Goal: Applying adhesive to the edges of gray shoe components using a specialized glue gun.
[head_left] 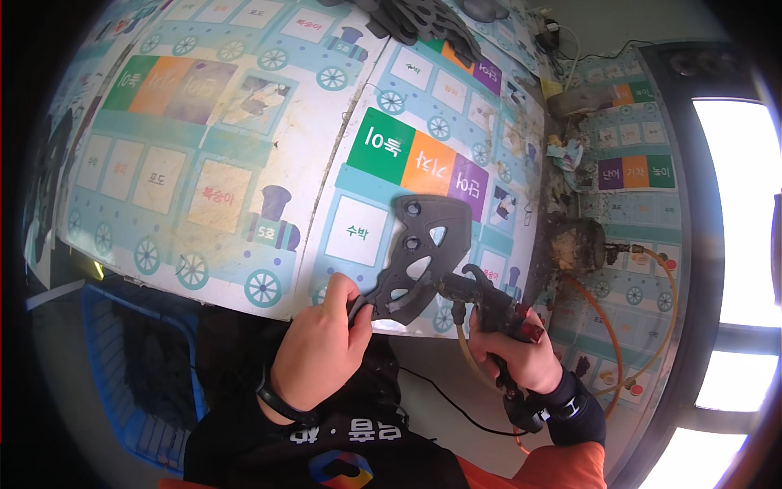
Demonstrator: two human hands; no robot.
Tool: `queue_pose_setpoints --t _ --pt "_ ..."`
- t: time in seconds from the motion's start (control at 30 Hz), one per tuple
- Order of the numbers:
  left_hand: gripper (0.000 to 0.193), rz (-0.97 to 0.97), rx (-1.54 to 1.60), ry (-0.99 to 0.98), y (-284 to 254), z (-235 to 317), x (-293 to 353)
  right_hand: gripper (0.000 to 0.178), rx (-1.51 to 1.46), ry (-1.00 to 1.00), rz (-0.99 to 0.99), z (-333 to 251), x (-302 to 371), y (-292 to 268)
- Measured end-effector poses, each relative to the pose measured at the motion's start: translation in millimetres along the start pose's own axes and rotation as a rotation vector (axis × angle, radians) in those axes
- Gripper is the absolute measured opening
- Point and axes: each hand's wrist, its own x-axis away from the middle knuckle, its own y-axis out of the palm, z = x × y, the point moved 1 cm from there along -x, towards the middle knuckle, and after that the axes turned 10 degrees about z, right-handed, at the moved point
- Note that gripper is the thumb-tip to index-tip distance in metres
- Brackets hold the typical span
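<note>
My left hand [316, 352] pinches the near end of a flat dark grey piece [450, 218] with cut-out holes, thumb and fingertips closed on its edge. The piece lies over the printed sheet at the near edge of the table, and its underside is hidden. In my right hand [525, 357] is a dark spray gun [487, 303] with red parts at its back. My fingers wrap round its handle. The nozzle points left, close beside the lower part of the grey piece. A thin yellowish hose [475, 354] hangs from under the gun's front.
A table [305, 106] covered with printed train sheets spreads ahead. More dark grey pieces [419, 20] are heaped at its far side. A grimy can-shaped container [577, 244] and orange hoses [599, 306] are at the right, by a bright window [737, 212]. A blue plastic basket [122, 383] stands lower left.
</note>
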Motion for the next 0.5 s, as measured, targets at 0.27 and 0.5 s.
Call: queue_pose_setpoints --t 0.27,0.5 --pt "0.026 -0.051 0.027 -0.088 -0.7 0.1 -0.1 0.014 -0.013 -0.035 0.032 -2.5 -5.8 -4.1" --pt "0.02 -0.01 0.014 -0.012 1.6 -4.2 0.3 0.017 -0.081 -0.044 0.097 -3.7 -12.6 -6.3"
